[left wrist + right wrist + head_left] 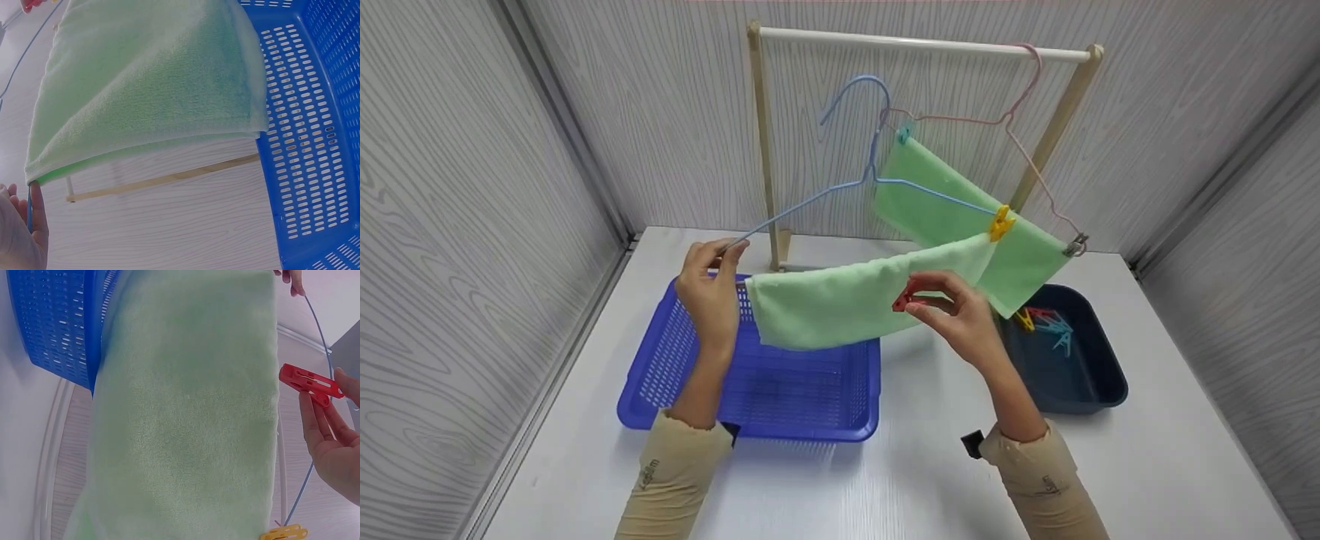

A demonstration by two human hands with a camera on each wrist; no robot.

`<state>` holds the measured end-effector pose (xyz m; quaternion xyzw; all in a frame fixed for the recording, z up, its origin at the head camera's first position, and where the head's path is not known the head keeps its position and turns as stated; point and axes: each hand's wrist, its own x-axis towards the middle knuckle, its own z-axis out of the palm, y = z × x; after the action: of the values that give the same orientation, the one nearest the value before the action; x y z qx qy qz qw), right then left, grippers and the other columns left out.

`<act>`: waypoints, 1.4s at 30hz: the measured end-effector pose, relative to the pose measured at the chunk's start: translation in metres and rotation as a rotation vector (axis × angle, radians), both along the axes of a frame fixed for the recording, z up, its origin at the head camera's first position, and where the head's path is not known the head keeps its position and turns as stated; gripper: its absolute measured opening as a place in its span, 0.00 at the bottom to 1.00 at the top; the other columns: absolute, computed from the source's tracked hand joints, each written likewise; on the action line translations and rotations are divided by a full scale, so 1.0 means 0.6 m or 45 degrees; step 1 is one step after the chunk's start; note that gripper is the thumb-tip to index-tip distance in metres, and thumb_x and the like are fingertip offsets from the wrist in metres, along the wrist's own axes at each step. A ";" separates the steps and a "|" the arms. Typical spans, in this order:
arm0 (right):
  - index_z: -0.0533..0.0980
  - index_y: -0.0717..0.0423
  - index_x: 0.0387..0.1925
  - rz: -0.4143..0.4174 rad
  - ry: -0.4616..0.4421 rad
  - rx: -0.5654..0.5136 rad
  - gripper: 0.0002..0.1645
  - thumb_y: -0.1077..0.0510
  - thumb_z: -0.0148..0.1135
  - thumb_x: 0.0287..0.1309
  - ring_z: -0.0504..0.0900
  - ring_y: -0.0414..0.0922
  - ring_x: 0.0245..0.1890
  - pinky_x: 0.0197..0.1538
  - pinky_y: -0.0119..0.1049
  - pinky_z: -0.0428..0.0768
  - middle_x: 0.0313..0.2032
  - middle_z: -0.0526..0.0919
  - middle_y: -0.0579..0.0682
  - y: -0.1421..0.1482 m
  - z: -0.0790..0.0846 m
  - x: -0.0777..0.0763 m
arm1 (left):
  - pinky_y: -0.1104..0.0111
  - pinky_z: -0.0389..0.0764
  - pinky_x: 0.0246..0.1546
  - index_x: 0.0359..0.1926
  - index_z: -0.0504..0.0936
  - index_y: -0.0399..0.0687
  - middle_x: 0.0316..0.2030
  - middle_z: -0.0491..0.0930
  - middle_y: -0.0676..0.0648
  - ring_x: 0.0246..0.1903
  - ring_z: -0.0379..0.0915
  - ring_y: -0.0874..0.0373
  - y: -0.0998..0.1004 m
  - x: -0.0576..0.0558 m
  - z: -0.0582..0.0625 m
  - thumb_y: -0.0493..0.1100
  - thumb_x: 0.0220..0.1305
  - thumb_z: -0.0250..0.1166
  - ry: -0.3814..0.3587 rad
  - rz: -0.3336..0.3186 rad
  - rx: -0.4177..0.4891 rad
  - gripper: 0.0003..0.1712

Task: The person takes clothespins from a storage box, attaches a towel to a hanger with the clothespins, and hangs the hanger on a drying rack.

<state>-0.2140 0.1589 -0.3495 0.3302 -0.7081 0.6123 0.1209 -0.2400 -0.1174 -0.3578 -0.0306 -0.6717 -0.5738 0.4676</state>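
Observation:
My left hand (pixel 711 296) pinches the left end of a blue wire hanger (pixel 802 204), which tilts in the air above the basket. A light green towel (pixel 840 300) is folded over the hanger's lower part, and a yellow clothespin (pixel 1000 223) clips its right corner. At the left corner, the towel's edge (pixel 34 174) lies right by my left fingertips. My right hand (pixel 960 315) pinches a red clothespin (pixel 309 382) between thumb and fingers, in front of the towel's upper edge and apart from the hanger wire.
Behind, a pink hanger (pixel 960 118) on the rack's white rod (pixel 922 43) carries a second green towel (pixel 937 195), held by a blue and a grey clip. A blue basket (pixel 750 433) stands below left. Several clothespins (pixel 1054 327) lie in a dark bin (pixel 1099 390) at right.

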 end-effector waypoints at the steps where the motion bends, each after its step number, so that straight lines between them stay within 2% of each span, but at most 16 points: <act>1: 0.65 0.78 0.40 0.002 0.003 0.000 0.19 0.76 0.54 0.41 0.69 0.59 0.38 0.40 0.45 0.70 0.36 0.69 0.69 -0.002 0.000 0.000 | 0.72 0.64 0.23 0.25 0.80 0.43 0.21 0.72 0.49 0.22 0.66 0.58 0.000 0.000 0.000 0.41 0.45 0.63 -0.003 0.001 -0.001 0.06; 12: 0.65 0.77 0.41 0.030 0.053 0.015 0.20 0.75 0.55 0.41 0.69 0.58 0.38 0.39 0.51 0.68 0.36 0.69 0.68 -0.031 0.009 0.000 | 0.73 0.66 0.25 0.24 0.81 0.45 0.20 0.72 0.51 0.23 0.67 0.61 -0.002 -0.003 0.001 0.44 0.44 0.62 0.006 0.032 -0.016 0.08; 21: 0.65 0.76 0.41 0.054 0.056 0.039 0.20 0.75 0.54 0.42 0.69 0.58 0.38 0.39 0.49 0.69 0.36 0.69 0.68 -0.044 0.007 0.001 | 0.71 0.64 0.23 0.24 0.80 0.40 0.20 0.72 0.47 0.22 0.66 0.58 -0.002 -0.005 -0.002 0.38 0.44 0.63 0.029 0.001 -0.009 0.05; 28: 0.65 0.75 0.41 0.080 0.053 0.037 0.20 0.75 0.54 0.42 0.69 0.58 0.38 0.39 0.51 0.68 0.36 0.69 0.68 -0.049 0.007 -0.002 | 0.73 0.64 0.23 0.24 0.80 0.43 0.20 0.72 0.51 0.22 0.66 0.60 -0.003 -0.003 -0.001 0.43 0.45 0.62 0.012 0.021 -0.025 0.07; 35: 0.65 0.75 0.41 0.092 0.077 0.045 0.19 0.75 0.55 0.42 0.69 0.59 0.38 0.39 0.50 0.69 0.36 0.69 0.68 -0.056 0.008 -0.004 | 0.67 0.65 0.23 0.24 0.80 0.43 0.20 0.71 0.50 0.22 0.66 0.60 -0.002 -0.001 0.000 0.43 0.45 0.62 0.025 0.028 -0.021 0.08; 42: 0.65 0.76 0.41 0.087 0.087 0.060 0.19 0.74 0.55 0.43 0.70 0.57 0.38 0.39 0.48 0.69 0.36 0.69 0.67 -0.067 0.013 -0.003 | 0.73 0.64 0.23 0.25 0.81 0.43 0.20 0.72 0.50 0.23 0.66 0.59 -0.003 -0.003 -0.003 0.42 0.45 0.62 -0.014 0.019 -0.014 0.07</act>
<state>-0.2160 0.1188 -0.3420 0.3777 -0.7060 0.5876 0.1163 -0.2417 -0.1191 -0.3595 -0.0250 -0.6776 -0.5667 0.4681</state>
